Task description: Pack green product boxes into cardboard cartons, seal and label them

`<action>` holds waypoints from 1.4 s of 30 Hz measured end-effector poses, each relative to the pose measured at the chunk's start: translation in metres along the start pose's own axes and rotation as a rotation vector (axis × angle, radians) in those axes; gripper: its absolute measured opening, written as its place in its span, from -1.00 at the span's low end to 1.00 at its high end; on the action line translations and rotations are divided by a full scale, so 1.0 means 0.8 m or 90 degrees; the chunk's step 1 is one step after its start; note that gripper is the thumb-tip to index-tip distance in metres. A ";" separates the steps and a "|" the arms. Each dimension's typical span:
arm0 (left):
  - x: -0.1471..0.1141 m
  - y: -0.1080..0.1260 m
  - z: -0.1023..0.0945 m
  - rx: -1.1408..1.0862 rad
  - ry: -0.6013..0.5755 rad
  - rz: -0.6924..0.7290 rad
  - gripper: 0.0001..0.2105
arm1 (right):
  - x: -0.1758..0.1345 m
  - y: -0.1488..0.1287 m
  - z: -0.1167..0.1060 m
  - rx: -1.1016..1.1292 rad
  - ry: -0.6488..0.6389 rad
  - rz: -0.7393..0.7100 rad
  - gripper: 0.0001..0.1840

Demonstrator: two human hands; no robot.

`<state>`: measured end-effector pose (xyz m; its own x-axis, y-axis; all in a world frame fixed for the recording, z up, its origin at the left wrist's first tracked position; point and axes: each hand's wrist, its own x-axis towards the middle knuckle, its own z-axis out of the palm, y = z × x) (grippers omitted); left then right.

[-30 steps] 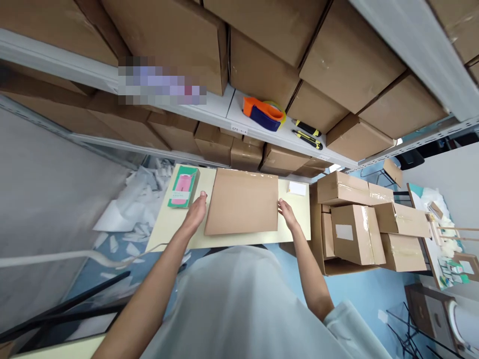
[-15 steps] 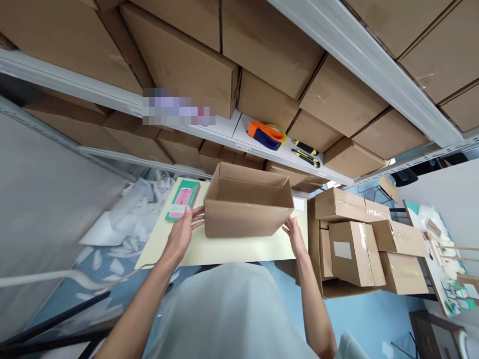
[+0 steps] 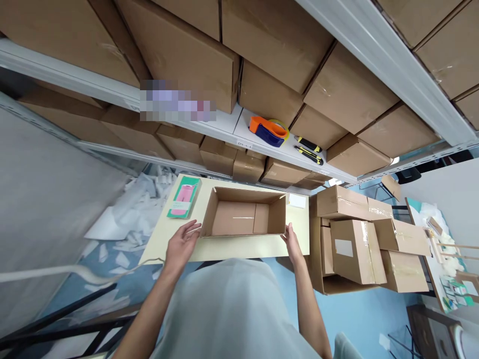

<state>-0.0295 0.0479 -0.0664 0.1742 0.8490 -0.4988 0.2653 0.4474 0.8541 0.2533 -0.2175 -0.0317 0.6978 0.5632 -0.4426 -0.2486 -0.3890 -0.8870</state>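
An open-topped cardboard box rests on the pale yellow table, and its taped bottom shows inside with nothing on it. At the box's near left corner is my left hand, its fingers stretched out and spread, the tips close to the cardboard. My right hand is at the near right corner, fingers extended along the side; whether they touch it is hard to tell. Left of the box lies a green package with a pink item in it. A small white piece sits at the table's right.
Above the table, a shelf bears an orange and blue tape dispenser, black-yellow cutters and cartons. Several boxes are stacked at right. White scraps lie at left, and a pale hose crosses there.
The box has come down from a raised, tilted position onto the table, with its inside now facing me. My left hand has opened away from its side.
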 end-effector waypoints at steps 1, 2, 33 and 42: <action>-0.002 0.006 -0.002 -0.018 0.014 0.013 -0.62 | -0.001 -0.005 -0.002 0.000 0.008 0.006 -0.03; -0.003 0.013 -0.003 -0.037 0.025 0.025 -0.61 | -0.002 -0.011 -0.004 0.001 0.014 0.012 -0.03; -0.045 0.049 -0.074 -0.071 -0.009 0.130 -0.31 | -0.057 -0.094 0.026 -0.312 0.143 -0.217 -0.15; -0.219 -0.010 -0.151 -0.099 0.405 0.083 -0.35 | -0.065 -0.153 0.052 -0.325 -0.118 -0.322 -0.30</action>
<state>-0.1765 -0.0707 0.0321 -0.4101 0.8781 -0.2464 0.1318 0.3244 0.9367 0.2197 -0.1687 0.0943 0.5089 0.8594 -0.0508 0.4474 -0.3145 -0.8372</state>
